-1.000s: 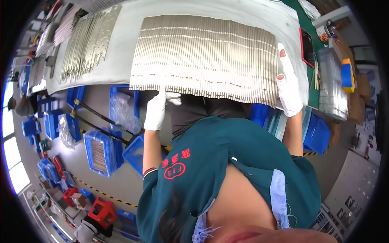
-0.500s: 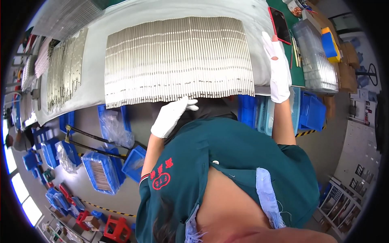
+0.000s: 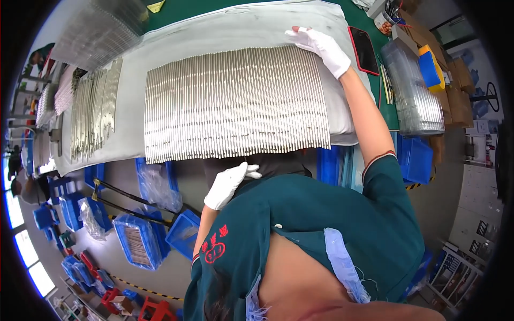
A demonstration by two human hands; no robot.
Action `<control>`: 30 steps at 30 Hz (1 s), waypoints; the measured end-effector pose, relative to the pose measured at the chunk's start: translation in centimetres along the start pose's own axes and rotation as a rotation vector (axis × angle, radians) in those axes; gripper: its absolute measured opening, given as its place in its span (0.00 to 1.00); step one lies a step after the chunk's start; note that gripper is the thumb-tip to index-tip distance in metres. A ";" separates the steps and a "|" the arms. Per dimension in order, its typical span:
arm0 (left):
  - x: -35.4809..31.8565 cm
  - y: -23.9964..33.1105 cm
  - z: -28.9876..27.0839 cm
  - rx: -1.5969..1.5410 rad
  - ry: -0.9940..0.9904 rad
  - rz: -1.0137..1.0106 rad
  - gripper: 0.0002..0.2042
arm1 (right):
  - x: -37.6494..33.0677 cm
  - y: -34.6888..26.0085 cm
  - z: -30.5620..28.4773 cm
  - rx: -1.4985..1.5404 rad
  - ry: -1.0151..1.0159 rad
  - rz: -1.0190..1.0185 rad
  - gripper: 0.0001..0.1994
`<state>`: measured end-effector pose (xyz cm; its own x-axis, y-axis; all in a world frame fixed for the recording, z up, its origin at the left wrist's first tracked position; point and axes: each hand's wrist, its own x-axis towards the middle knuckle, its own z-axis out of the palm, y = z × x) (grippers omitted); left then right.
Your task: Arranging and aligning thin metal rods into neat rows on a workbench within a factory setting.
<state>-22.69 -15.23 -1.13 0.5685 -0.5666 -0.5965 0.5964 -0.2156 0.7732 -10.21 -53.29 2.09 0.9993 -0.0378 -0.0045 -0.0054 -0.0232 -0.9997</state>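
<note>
A wide row of thin silvery metal rods (image 3: 235,107) lies side by side on the pale cloth-covered table (image 3: 214,24). My right hand (image 3: 324,51), in a white glove with a bare fingertip showing, reaches over the row's far right corner. Its fingers are stretched out and hold nothing; whether they touch the rod ends I cannot tell. Just off the near edge, around the row's middle, is my gloved left hand (image 3: 227,186), open with its fingers extended to the right and nothing in it.
More metal strips (image 3: 96,109) lie at the left, near stacked clear trays (image 3: 93,32). A red-edged phone (image 3: 364,51) rests on the green mat by the right side, beside clear plastic trays (image 3: 412,91). Blue crates (image 3: 140,241) stand on the floor below left.
My right hand has swung from the right side of the rods to their far right corner. My left hand stays by the near edge. The whole view has shifted slightly.
</note>
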 end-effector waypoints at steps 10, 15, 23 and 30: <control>0.8 -1.1 1.4 -0.112 -0.029 -0.138 0.19 | 6.2 0.5 -0.7 0.129 -0.364 0.151 0.36; 1.0 -1.0 1.2 -0.132 -0.023 -0.201 0.19 | 6.6 0.3 -0.2 0.117 -0.377 0.160 0.37; 1.3 -0.6 0.8 -0.171 -0.031 -0.158 0.22 | 7.1 0.8 -0.1 0.158 -0.454 0.167 0.38; 1.1 -0.5 0.1 -0.094 -0.012 -0.084 0.23 | 7.3 0.4 1.5 0.143 -0.425 0.171 0.39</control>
<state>-22.37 -15.85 -2.16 0.5078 -0.5597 -0.6548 0.6922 -0.1874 0.6970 -2.87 -52.04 1.64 0.9115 0.3836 -0.1484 -0.1953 0.0863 -0.9769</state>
